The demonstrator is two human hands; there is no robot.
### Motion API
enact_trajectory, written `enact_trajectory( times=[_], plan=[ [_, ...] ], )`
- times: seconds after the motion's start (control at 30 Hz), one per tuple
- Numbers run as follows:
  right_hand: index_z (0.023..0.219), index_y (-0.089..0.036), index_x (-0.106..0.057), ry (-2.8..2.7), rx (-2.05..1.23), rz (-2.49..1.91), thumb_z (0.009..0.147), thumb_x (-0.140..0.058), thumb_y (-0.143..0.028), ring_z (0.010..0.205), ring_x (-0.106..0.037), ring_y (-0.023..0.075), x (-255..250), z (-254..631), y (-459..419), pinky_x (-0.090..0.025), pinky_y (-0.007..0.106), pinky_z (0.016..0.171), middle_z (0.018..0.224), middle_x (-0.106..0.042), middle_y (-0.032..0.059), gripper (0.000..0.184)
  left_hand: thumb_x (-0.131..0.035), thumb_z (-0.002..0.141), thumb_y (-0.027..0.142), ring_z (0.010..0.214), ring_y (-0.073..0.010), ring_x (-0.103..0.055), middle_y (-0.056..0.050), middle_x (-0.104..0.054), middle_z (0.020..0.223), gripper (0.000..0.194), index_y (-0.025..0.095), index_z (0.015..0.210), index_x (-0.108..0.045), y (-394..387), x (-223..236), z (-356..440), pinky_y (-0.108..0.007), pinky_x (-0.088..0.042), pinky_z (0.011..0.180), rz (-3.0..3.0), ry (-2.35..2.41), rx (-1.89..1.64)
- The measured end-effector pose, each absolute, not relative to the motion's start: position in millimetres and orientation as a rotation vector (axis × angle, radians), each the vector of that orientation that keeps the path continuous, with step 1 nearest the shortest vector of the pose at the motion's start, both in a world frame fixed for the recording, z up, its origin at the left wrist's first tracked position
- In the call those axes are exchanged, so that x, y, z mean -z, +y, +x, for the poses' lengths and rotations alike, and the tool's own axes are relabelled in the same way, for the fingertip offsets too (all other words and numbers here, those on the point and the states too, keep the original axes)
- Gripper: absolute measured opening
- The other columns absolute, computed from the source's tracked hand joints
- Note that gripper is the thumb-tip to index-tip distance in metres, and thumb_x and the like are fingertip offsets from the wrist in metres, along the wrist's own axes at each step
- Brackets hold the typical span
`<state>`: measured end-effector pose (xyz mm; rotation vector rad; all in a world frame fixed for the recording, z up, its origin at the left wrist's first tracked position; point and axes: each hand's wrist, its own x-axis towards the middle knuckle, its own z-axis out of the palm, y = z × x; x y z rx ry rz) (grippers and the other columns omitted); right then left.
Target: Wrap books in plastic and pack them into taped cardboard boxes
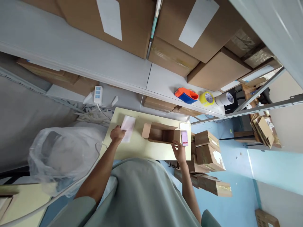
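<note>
My left hand (117,134) is closed on the near left edge of a flat, pale pink-white packet (128,126) over the left part of the cream table (139,154). Whether the packet is paper or a filled pouch I cannot tell. To its right lies a cardboard box (157,135), its top open and its flaps spread, with no contents visible inside. At the box's near right corner, my right hand (179,152) pinches the cardboard edge between thumb and fingers. A phone (184,138) with a lit screen lies just right of the box.
A grey shelf (132,75) behind the table bears large cartons, an orange-blue tape dispenser (186,95) and tape rolls (206,98). A power strip (98,94) sits at the back left. Left stands a clear plastic bag (68,151); several cartons (208,154) are stacked on the right.
</note>
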<state>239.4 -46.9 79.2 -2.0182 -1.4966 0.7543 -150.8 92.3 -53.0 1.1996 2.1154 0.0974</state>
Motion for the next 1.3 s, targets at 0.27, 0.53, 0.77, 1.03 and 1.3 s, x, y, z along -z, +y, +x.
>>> enact_trajectory(
  times=[0.27, 0.53, 0.77, 1.03, 1.3],
  plan=[
    [0.121, -0.022, -0.08, -1.616, -0.699, -2.028, 0.107, -0.059, -0.042, 0.104, -0.083, 0.0334, -65, 266, -37, -0.068, 0.049, 0.092, 0.123, -0.083, 0.0153, 0.033, -0.075, 0.088, 0.032, 0.111, -0.031, -0.078, -0.012, -0.081, 0.123, 0.05, 0.021, 0.134, -0.062, 92, -19, -122, -0.041, -0.058, 0.102, 1.347, 2.116, -0.635],
    [0.122, -0.023, -0.082, -1.671, -0.652, -1.955, 0.108, -0.058, -0.032, 0.121, -0.075, 0.0344, -50, 284, -40, -0.063, 0.052, 0.105, 0.126, -0.082, 0.0151, 0.029, -0.068, 0.096, 0.034, 0.086, -0.0229, -0.071, -0.01, -0.078, 0.118, 0.047, 0.02, 0.141, -0.059, 95, -110, -65, -0.036, -0.059, 0.09, 1.807, 1.743, -0.863],
    [0.13, -0.022, -0.079, -1.659, -0.662, -1.872, 0.111, -0.058, -0.035, 0.141, -0.063, 0.0351, -30, 285, -51, -0.056, 0.057, 0.119, 0.141, -0.075, 0.016, 0.031, -0.065, 0.098, 0.018, 0.113, -0.0292, -0.074, -0.011, -0.078, 0.123, 0.036, 0.024, 0.133, -0.068, 89, -117, 7, -0.041, -0.058, 0.102, 2.108, 1.402, -0.337],
    [0.13, -0.025, -0.079, -1.626, -0.718, -1.814, 0.11, -0.062, -0.034, 0.149, -0.058, 0.0343, -26, 286, -55, -0.053, 0.058, 0.124, 0.145, -0.073, 0.0143, 0.027, -0.061, 0.095, 0.012, 0.121, -0.0349, -0.071, -0.012, -0.078, 0.118, 0.045, 0.03, 0.133, -0.075, 76, -72, 44, -0.046, -0.06, 0.099, 2.14, 1.418, 0.042],
    [0.131, -0.024, -0.078, -1.633, -0.72, -1.785, 0.109, -0.064, -0.032, 0.146, -0.059, 0.0345, -26, 289, -54, -0.054, 0.057, 0.123, 0.145, -0.073, 0.0141, 0.028, -0.056, 0.096, 0.013, 0.119, -0.0339, -0.074, -0.013, -0.08, 0.117, 0.049, 0.027, 0.137, -0.079, 69, -56, 48, -0.046, -0.061, 0.102, 2.098, 1.415, 0.064]
  ],
)
